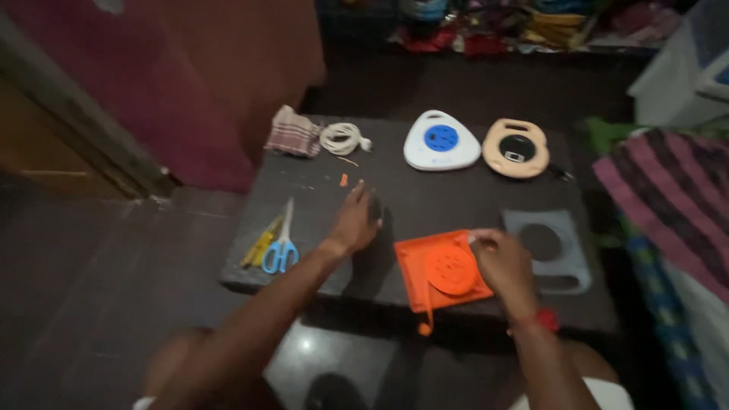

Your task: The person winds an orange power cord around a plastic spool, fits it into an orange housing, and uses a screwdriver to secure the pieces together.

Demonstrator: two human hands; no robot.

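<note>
We see our right hand [503,262] with fingers curled on the flat orange plastic cord-reel case [440,272], directly beneath it, while our left hand [354,220] rests released on the dark bench [425,199].

Smooth orange plastic reel case [443,272] on a matt dark tabletop [425,201].

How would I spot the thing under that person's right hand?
On the dark table, look at the near edge, under the right hand. There lies a flat orange case with a round disc in it. The grey frame beside it is empty.
</note>
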